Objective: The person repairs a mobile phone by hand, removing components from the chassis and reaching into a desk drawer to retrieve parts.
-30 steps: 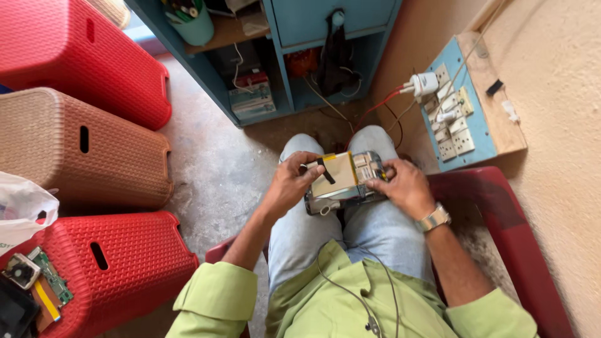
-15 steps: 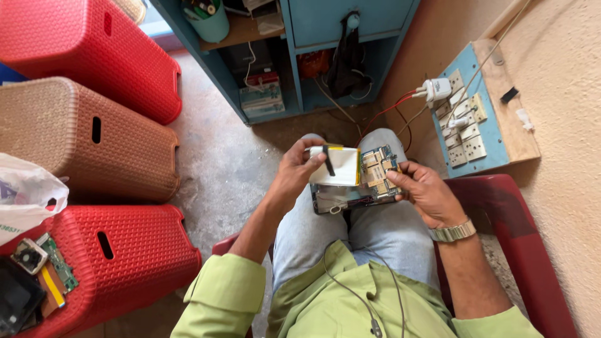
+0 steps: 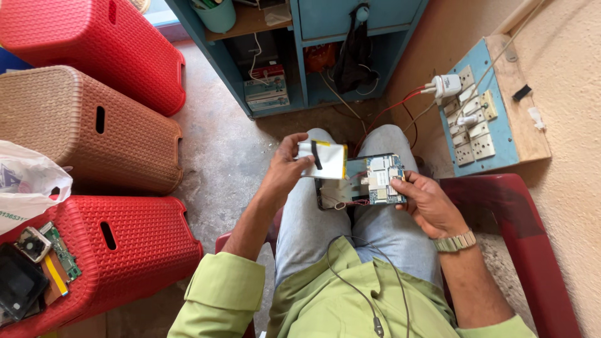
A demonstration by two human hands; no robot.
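Observation:
I sit on a red plastic chair [image 3: 532, 250] with an opened tablet-like device [image 3: 369, 181] above my lap. My left hand [image 3: 285, 169] pinches a flat silver battery pack [image 3: 322, 159] with a strip of black tape, lifted off the device's left side and still joined to it by thin wires. My right hand [image 3: 426, 200] grips the right edge of the device, where a blue circuit board [image 3: 383, 178] is exposed.
Two red stools [image 3: 125, 244] and a brown stool [image 3: 81, 125] stand at my left; the near one carries electronic parts [image 3: 37, 269]. A blue shelf unit [image 3: 300, 44] stands ahead. A blue switchboard [image 3: 476, 119] with plugged wires hangs on the right wall.
My left hand has lifted the silver battery pack up and away from the device's left half. The device has risen slightly, with my right hand still on its right edge.

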